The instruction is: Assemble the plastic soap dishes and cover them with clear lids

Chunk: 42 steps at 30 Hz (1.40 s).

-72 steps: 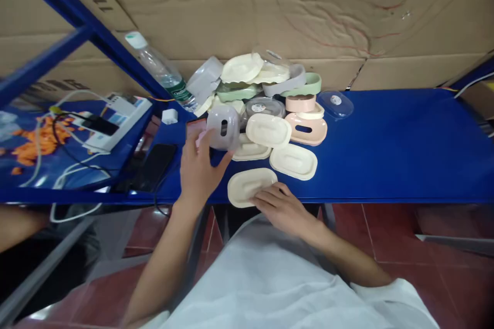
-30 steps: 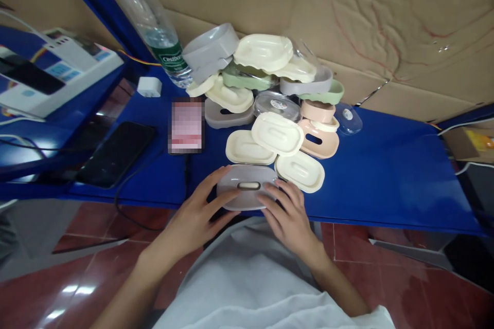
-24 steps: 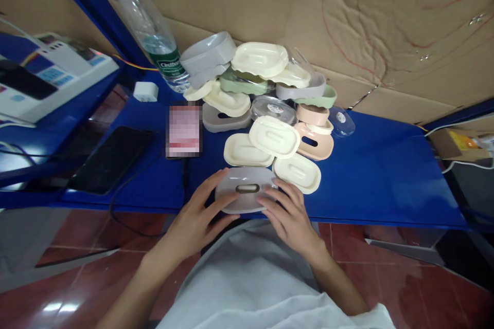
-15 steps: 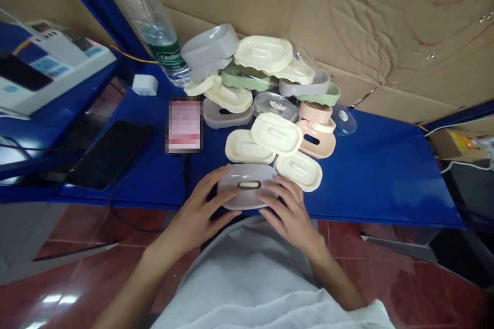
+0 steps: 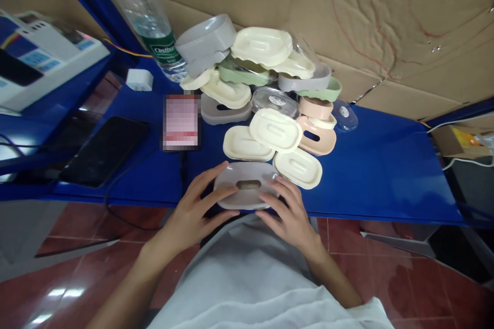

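A grey oval soap-dish part (image 5: 245,184) with a slot in its middle lies at the near edge of the blue table (image 5: 386,175). My left hand (image 5: 193,211) grips its left end, fingers curved over the top. Its right end is held by my right hand (image 5: 289,213), fingertips pressing down on it. Just behind stand three cream oval lids (image 5: 275,130), and beyond them a heap of cream, green, grey and pink dish parts (image 5: 254,61) leans toward the cardboard wall.
A clear water bottle (image 5: 144,18) stands at the back left. A pink phone (image 5: 180,122), a black phone (image 5: 102,150) with a cable, and a white charger (image 5: 139,79) lie to the left. A white power strip (image 5: 46,64) sits far left. A clear lid (image 5: 345,113) lies right of the heap.
Earlier my left hand carried the grey part from the heap while my right rested on a cream lid. Now both hands hold the grey part down at the table's near edge.
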Each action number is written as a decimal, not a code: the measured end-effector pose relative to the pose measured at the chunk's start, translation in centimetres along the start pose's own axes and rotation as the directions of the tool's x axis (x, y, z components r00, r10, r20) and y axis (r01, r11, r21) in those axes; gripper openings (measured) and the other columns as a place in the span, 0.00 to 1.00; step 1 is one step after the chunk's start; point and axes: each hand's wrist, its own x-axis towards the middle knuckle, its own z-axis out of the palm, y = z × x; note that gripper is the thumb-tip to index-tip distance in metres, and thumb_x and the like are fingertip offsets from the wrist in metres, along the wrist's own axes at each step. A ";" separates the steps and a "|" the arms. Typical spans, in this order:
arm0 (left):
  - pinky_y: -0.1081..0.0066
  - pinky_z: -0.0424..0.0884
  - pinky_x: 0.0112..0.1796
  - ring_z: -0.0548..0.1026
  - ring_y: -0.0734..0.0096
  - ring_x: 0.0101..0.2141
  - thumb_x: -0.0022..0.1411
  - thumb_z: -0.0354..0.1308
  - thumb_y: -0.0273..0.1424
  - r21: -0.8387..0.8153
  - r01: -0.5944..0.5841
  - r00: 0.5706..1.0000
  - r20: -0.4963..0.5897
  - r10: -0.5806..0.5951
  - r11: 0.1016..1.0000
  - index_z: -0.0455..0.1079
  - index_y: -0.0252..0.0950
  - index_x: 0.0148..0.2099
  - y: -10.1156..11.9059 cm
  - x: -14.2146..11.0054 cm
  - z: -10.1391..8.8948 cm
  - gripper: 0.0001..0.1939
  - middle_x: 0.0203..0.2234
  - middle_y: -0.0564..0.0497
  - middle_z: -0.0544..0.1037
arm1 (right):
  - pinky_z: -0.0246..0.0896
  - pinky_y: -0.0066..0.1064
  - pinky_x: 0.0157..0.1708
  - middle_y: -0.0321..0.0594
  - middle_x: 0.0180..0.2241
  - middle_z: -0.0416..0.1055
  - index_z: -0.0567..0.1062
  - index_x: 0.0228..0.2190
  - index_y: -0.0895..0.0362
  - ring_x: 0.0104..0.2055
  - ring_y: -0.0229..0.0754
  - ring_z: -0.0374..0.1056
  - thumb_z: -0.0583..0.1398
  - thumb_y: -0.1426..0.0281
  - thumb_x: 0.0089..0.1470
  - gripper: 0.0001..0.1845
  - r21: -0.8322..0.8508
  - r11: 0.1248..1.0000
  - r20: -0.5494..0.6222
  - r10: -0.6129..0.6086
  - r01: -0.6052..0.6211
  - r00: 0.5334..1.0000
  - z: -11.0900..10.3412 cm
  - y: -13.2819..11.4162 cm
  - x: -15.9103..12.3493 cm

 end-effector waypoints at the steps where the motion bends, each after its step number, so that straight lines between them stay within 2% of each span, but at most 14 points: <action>1: 0.48 0.74 0.68 0.71 0.47 0.71 0.73 0.68 0.31 -0.004 0.008 1.000 0.005 -0.008 1.000 0.73 0.40 0.64 0.0 0.0 0.1 0.21 0.73 0.35 0.66 | 0.71 0.51 0.69 0.51 0.61 0.78 0.79 0.58 0.54 0.72 0.55 0.66 0.66 0.66 0.70 0.17 -0.009 1.000 0.010 0.014 -0.014 1.000 0.0 0.1 0.0; 5: 0.51 0.76 0.67 0.71 0.46 0.70 0.72 0.68 0.32 -0.015 0.037 0.997 0.069 -0.036 0.999 0.73 0.40 0.65 -0.2 -0.2 0.3 0.21 0.75 0.36 0.65 | 0.69 0.53 0.71 0.48 0.63 0.76 0.80 0.58 0.51 0.75 0.55 0.63 0.64 0.67 0.72 0.16 -0.012 0.999 0.071 0.039 -0.039 0.997 -0.1 0.3 0.1; 9: 0.48 0.75 0.67 0.71 0.45 0.71 0.73 0.68 0.30 -0.009 0.014 0.997 0.075 -0.013 1.000 0.73 0.41 0.65 -0.3 -0.5 0.5 0.21 0.75 0.37 0.66 | 0.71 0.53 0.70 0.47 0.63 0.77 0.81 0.57 0.50 0.76 0.54 0.62 0.66 0.65 0.71 0.16 0.004 1.000 0.108 -0.010 0.010 0.994 -0.3 0.5 -0.2; 13: 0.50 0.74 0.68 0.67 0.46 0.73 0.73 0.65 0.26 -0.002 -0.010 0.996 0.083 0.011 1.000 0.72 0.40 0.65 -0.2 -0.6 0.6 0.21 0.76 0.36 0.63 | 0.71 0.49 0.70 0.42 0.57 0.82 0.82 0.56 0.50 0.73 0.50 0.67 0.66 0.73 0.71 0.15 -0.025 0.998 0.065 -0.052 0.054 0.996 -0.3 0.6 -0.6; 16: 0.50 0.75 0.68 0.68 0.47 0.73 0.74 0.65 0.27 0.006 0.003 0.996 0.089 -0.003 1.000 0.72 0.41 0.65 -0.1 -0.5 0.7 0.20 0.76 0.37 0.64 | 0.70 0.48 0.71 0.41 0.55 0.83 0.82 0.56 0.50 0.70 0.48 0.71 0.65 0.73 0.71 0.15 -0.032 0.997 0.043 -0.063 0.065 0.997 -0.3 0.7 -0.5; 23: 0.47 0.76 0.66 0.70 0.44 0.72 0.73 0.66 0.28 0.050 -0.002 0.998 0.064 -0.002 0.999 0.72 0.42 0.66 -0.1 -0.6 1.1 0.23 0.74 0.36 0.66 | 0.71 0.50 0.70 0.52 0.65 0.76 0.75 0.66 0.56 0.75 0.52 0.65 0.63 0.68 0.73 0.23 0.005 1.000 0.170 0.006 -0.007 0.985 -0.4 0.8 -0.2; 27: 0.46 0.77 0.65 0.71 0.43 0.71 0.72 0.67 0.29 0.077 -0.001 0.998 0.069 -0.004 0.997 0.73 0.42 0.66 -0.2 -0.7 1.4 0.22 0.74 0.35 0.66 | 0.68 0.51 0.71 0.52 0.67 0.74 0.75 0.66 0.55 0.75 0.52 0.64 0.63 0.65 0.74 0.23 -0.020 1.000 0.223 0.000 0.004 0.975 -1.0 0.9 0.0; 29: 0.47 0.77 0.64 0.72 0.43 0.70 0.72 0.68 0.30 0.078 -0.009 0.998 0.062 0.004 0.997 0.74 0.41 0.64 -0.2 -0.6 1.5 0.20 0.74 0.35 0.67 | 0.68 0.52 0.72 0.50 0.66 0.75 0.76 0.65 0.54 0.73 0.52 0.68 0.62 0.62 0.74 0.23 -0.042 0.997 0.222 -0.052 0.063 0.974 -2.0 1.5 1.0; 31: 0.48 0.77 0.64 0.72 0.44 0.70 0.72 0.68 0.30 0.081 -0.019 0.999 0.047 0.015 0.997 0.74 0.40 0.63 -0.2 -0.5 1.5 0.19 0.73 0.35 0.67 | 0.67 0.50 0.71 0.48 0.65 0.77 0.77 0.64 0.52 0.70 0.51 0.70 0.62 0.61 0.75 0.21 -0.075 0.992 0.162 -0.087 0.100 0.983 -3.3 2.6 3.1; 34: 0.48 0.77 0.64 0.72 0.43 0.70 0.72 0.67 0.31 0.085 -0.026 0.998 0.051 0.022 0.996 0.74 0.39 0.63 -0.1 -0.3 1.3 0.19 0.73 0.34 0.67 | 0.64 0.51 0.72 0.47 0.66 0.76 0.75 0.66 0.50 0.72 0.53 0.68 0.58 0.62 0.76 0.22 -0.168 0.984 0.060 -0.050 0.060 0.997 -4.6 5.5 7.5; 36: 0.48 0.77 0.64 0.72 0.44 0.70 0.73 0.67 0.32 0.077 -0.027 0.998 0.056 0.022 0.997 0.74 0.40 0.63 -0.1 -0.2 1.2 0.19 0.73 0.34 0.67 | 0.60 0.58 0.74 0.50 0.73 0.66 0.69 0.71 0.51 0.78 0.59 0.59 0.56 0.55 0.77 0.29 -0.245 0.969 0.092 0.042 -0.018 0.995 -4.5 7.6 10.4; 39: 0.49 0.77 0.65 0.73 0.45 0.69 0.73 0.67 0.31 0.065 -0.018 0.999 0.034 0.016 0.998 0.75 0.41 0.64 -0.1 -0.1 1.1 0.19 0.73 0.36 0.69 | 0.53 0.70 0.74 0.55 0.80 0.51 0.59 0.77 0.52 0.82 0.68 0.45 0.53 0.46 0.76 0.40 -0.311 0.942 0.195 0.194 -0.127 0.961 -3.2 9.9 13.2; 40: 0.50 0.77 0.64 0.73 0.46 0.69 0.72 0.67 0.31 0.064 -0.015 1.000 0.026 0.014 0.998 0.75 0.41 0.64 0.0 -0.1 1.1 0.20 0.72 0.36 0.69 | 0.53 0.71 0.74 0.56 0.79 0.51 0.58 0.77 0.53 0.82 0.69 0.45 0.52 0.45 0.76 0.40 -0.305 0.941 0.212 0.215 -0.144 0.953 -2.7 10.3 13.5; 42: 0.50 0.77 0.64 0.74 0.46 0.68 0.72 0.67 0.31 0.064 -0.013 1.000 0.018 0.011 0.998 0.75 0.41 0.64 0.0 -0.1 1.1 0.20 0.72 0.36 0.70 | 0.57 0.68 0.73 0.57 0.75 0.59 0.63 0.74 0.53 0.79 0.66 0.52 0.54 0.46 0.75 0.37 -0.254 0.954 0.201 0.213 -0.160 0.956 -2.0 10.6 13.7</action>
